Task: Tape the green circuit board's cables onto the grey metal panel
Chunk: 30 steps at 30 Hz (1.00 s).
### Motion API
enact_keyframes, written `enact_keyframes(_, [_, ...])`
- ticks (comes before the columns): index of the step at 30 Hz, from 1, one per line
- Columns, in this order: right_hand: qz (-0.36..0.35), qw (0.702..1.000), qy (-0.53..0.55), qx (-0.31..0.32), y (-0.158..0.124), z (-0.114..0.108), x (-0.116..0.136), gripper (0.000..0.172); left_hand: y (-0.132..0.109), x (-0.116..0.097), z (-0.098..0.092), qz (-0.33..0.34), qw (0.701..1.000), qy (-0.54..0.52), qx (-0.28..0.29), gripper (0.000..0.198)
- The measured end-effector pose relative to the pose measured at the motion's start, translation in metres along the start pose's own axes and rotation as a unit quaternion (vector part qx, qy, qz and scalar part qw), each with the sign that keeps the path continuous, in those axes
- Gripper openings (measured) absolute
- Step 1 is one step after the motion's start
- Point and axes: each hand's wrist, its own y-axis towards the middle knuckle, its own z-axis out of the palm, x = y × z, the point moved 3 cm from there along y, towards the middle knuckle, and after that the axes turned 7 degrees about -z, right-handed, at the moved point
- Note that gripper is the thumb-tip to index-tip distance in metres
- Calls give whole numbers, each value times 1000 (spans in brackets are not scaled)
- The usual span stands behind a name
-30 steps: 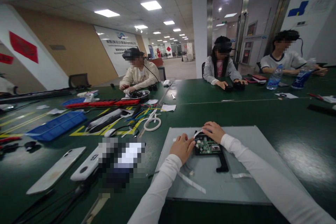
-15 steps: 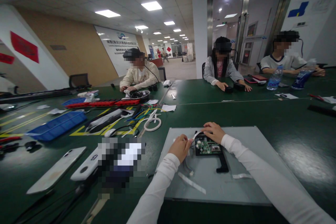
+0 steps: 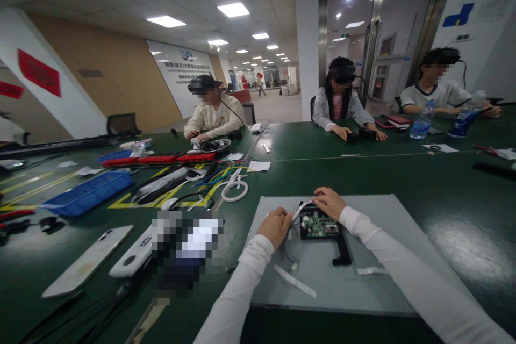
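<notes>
A green circuit board sits in a black plastic frame on a grey mat. A thin white strip slants from the frame's top left corner toward my left hand, whose fingertips are closed on its lower end. My right hand reaches over the frame's upper edge, its fingers pressed on the strip's other end. Grey wires with a white connector lie below my left hand. One loose white strip rests in front of the frame, and another lies to its right.
The grey mat lies on a green table. To the left are a white phone, a blue tray, cables and a white tape ring. Three people sit across the table, near a water bottle and a small wrench.
My left hand has shifted very slightly, still at the strip. My right hand, the board and the frame stay in place.
</notes>
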Motion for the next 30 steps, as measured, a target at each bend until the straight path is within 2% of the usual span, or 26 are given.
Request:
enact_keyframes(9, [11, 1000, 0, -19, 0, 1, -5, 25, 0, 7, -8, 11, 998, -39, 47, 45])
enact_keyframes(14, [18, 999, 1, -28, 0, 1, -7, 25, -8, 11, -24, 30, 996, -33, 72, 39])
enact_keyframes(17, [22, 999, 2, -29, 1, 2, -7, 24, -17, 4, -37, 36, 988, -66, 136, 33])
enact_keyframes(20, [23, 999, 3, -29, 1, 1, -7, 24, -28, -8, -44, 57, 963, -134, 224, 31])
enact_keyframes(22, [25, 999, 3, -28, 1, 1, -7, 24, -33, -14, -41, 77, 941, -171, 281, 30])
enact_keyframes(25, [26, 999, 3, -26, 1, 0, -7, 25, -39, -17, -26, 94, 912, -200, 345, 27])
enact_keyframes(27, [27, 999, 3, -26, 0, 0, -6, 25, -40, -17, -15, 100, 904, -199, 366, 24])
enact_keyframes(30, [28, 999, 3, -26, 0, -1, -6, 25, -43, -18, -5, 99, 910, -164, 368, 19])
